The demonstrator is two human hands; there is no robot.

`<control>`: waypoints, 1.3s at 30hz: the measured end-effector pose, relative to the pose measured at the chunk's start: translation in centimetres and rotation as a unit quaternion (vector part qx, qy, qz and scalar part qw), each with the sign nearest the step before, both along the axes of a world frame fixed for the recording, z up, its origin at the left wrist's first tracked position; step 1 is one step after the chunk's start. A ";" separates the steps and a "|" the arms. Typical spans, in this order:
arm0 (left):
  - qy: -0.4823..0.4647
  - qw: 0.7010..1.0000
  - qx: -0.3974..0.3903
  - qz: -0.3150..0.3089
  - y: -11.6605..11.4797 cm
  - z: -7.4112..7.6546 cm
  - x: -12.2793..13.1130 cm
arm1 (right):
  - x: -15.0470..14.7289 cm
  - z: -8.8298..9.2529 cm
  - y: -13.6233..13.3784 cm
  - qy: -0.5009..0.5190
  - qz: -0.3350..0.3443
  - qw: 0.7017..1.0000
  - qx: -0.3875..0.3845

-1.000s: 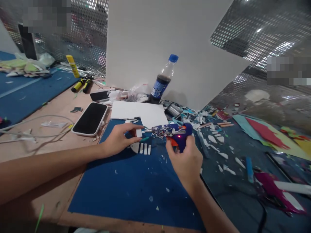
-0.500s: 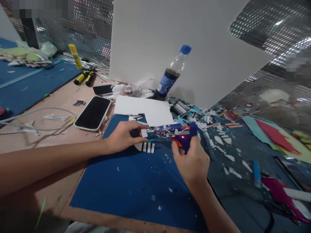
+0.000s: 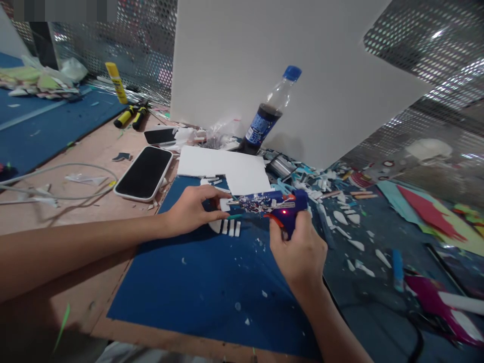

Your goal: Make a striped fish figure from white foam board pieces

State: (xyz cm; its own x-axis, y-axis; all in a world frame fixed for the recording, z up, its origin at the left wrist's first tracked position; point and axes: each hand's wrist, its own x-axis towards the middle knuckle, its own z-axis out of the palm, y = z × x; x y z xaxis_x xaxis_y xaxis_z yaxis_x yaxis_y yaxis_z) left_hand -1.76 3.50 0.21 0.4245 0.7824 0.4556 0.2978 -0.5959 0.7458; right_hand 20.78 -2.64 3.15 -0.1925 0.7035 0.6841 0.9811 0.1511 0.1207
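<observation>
Head camera: the right hand [image 3: 300, 247] grips a glue gun [image 3: 297, 202], its nozzle [image 3: 236, 202] aimed at the small white piece [image 3: 225, 204] that the left hand [image 3: 192, 209] pinches between thumb and fingers; whether nozzle and piece touch is hard to tell. Beyond both hands, a blue-capped plastic bottle [image 3: 260, 123] holds dark liquid [image 3: 269, 110].

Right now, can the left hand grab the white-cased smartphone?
Probably yes: the white-cased smartphone lies near the left hand, with nothing seen standing between them. But that hand pinches a small white piece by the hot glue gun, so it may need to let go first.
</observation>
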 end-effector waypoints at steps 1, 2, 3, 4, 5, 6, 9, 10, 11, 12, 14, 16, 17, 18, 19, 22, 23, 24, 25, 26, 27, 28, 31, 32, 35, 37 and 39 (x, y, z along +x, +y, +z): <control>-0.001 1.000 -0.001 -0.001 0.0 0.0 0.0 | 0.0 0.0 0.0 0.001 0.003 1.000 0.002; -0.002 1.000 -0.001 0.000 0.0 0.0 0.0 | 0.0 0.1 0.0 0.001 0.004 1.000 0.005; -0.001 1.000 -0.002 0.000 0.0 0.0 0.0 | 0.0 0.1 0.0 0.000 0.005 1.000 0.007; 0.000 1.000 -0.003 0.001 0.0 0.0 0.0 | 0.0 0.1 0.0 -0.002 0.005 1.000 0.008; 0.002 1.000 -0.004 0.003 -0.1 0.0 0.0 | 0.0 0.1 0.0 -0.004 0.005 1.000 0.008; 0.003 1.000 -0.003 0.004 -0.1 0.0 0.0 | 0.0 0.1 0.0 -0.006 0.005 1.000 0.008; 0.007 1.000 -0.001 0.004 -0.1 0.0 0.0 | -0.1 0.2 0.0 -0.008 0.005 1.000 0.009; 0.006 1.000 0.000 0.004 -0.1 0.0 0.0 | -0.1 0.3 0.0 -0.008 0.004 1.000 0.010; 0.006 1.000 0.001 0.005 0.0 0.0 0.0 | -0.1 0.3 0.0 -0.009 0.003 1.000 0.010; 0.005 1.000 0.001 0.004 0.0 0.0 0.0 | -0.2 0.3 0.0 -0.009 0.003 1.000 0.011; 0.004 1.000 0.001 0.004 0.0 0.0 0.0 | -0.2 0.3 0.0 -0.009 0.002 1.000 0.010; 0.004 1.000 -0.001 0.006 0.0 0.1 0.0 | -0.3 0.4 0.0 -0.010 0.000 1.000 0.012; 0.005 1.000 -0.003 0.007 0.0 0.1 0.0 | -0.3 0.4 0.0 -0.011 -0.002 1.000 0.015; 0.004 1.000 -0.004 0.008 0.0 0.1 0.0 | -0.3 0.4 0.0 -0.013 -0.003 1.000 0.019; 0.004 1.000 -0.004 0.008 -0.1 0.1 0.0 | -0.3 0.5 0.0 -0.016 -0.005 1.000 0.023; 0.003 1.000 -0.003 0.007 -0.1 0.2 0.0 | -0.2 0.5 0.0 -0.021 -0.008 0.999 0.027; 0.005 1.000 -0.003 0.007 -0.1 0.2 0.0 | -0.2 0.5 0.0 -0.021 -0.009 0.999 0.025; 0.008 1.000 -0.005 0.008 -0.1 0.2 0.0 | -0.2 0.5 0.0 -0.020 -0.011 1.000 0.021; 0.011 1.000 -0.007 0.009 -0.1 0.2 0.0 | -0.2 0.4 0.0 -0.018 -0.013 1.000 0.017; 0.012 1.000 -0.009 0.009 -0.1 0.2 0.0 | -0.2 0.4 0.0 -0.016 -0.014 1.000 0.014; 0.013 1.000 -0.011 0.008 -0.1 0.2 -0.1 | -0.2 0.4 0.0 -0.013 -0.017 1.000 0.010; 0.013 1.000 -0.014 0.008 -0.1 0.2 -0.1 | -0.2 0.3 -0.1 -0.010 -0.019 1.000 0.006; 0.012 1.000 -0.018 0.008 -0.1 0.2 0.0 | 0.0 0.2 -0.1 0.009 -0.028 1.000 -0.010; 0.012 1.000 -0.018 0.009 -0.1 0.2 0.0 | 0.0 0.2 -0.1 0.016 -0.031 0.999 -0.016; 0.013 1.000 -0.019 0.011 -0.1 0.3 0.0 | 0.0 0.3 -0.1 0.024 -0.032 0.999 -0.024; 0.015 1.000 -0.023 0.013 -0.1 0.3 0.0 | 0.0 0.4 -0.1 0.012 -0.025 0.999 -0.017; 0.016 0.999 -0.027 0.014 -0.1 0.4 0.1 | -0.1 0.5 -0.1 0.000 -0.015 1.000 -0.005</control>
